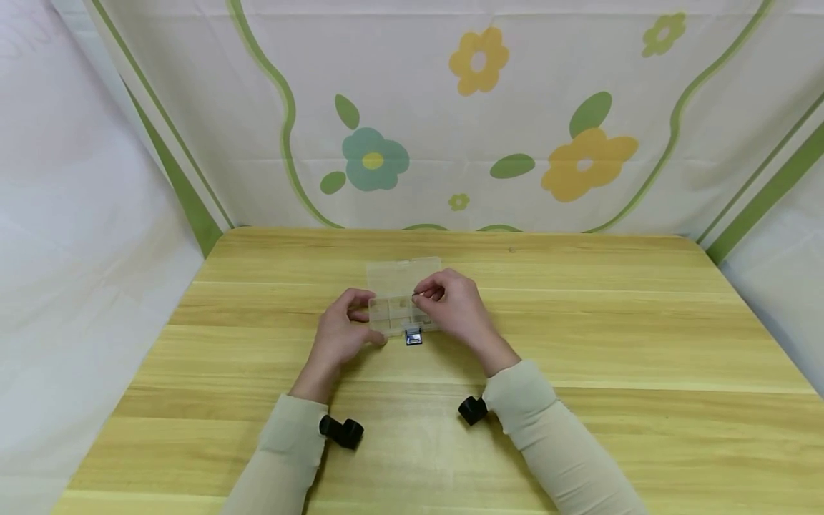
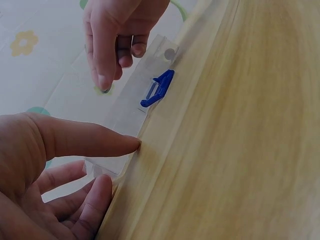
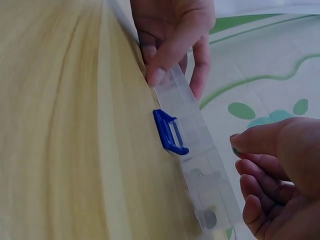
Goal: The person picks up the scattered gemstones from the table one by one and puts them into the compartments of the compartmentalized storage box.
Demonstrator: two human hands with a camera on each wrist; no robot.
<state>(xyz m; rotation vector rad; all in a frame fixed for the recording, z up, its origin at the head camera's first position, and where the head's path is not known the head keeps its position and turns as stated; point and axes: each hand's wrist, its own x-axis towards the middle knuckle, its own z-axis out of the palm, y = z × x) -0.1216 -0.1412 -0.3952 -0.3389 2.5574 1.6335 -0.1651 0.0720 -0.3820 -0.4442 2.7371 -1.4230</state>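
Note:
A clear plastic compartment box (image 1: 389,312) lies on the table with its lid (image 1: 404,277) opened back. Its front carries a blue clasp (image 3: 167,132). My left hand (image 1: 342,330) holds the box's left end, thumb against the front edge and fingers around the side. Over the right-hand compartments, my right hand (image 1: 455,304) pinches a tiny dark green piece (image 3: 235,150) between thumb and forefinger; most of it is hidden and I cannot tell its kind. A round grey piece (image 3: 209,219) shows through the wall at the box's right end.
The wooden table (image 1: 611,336) runs up to a flower-printed cloth (image 1: 425,107) at the back. One tiny speck-like thing (image 1: 511,249) lies near the far edge. Black wrist cameras (image 1: 344,432) sit on both sleeves.

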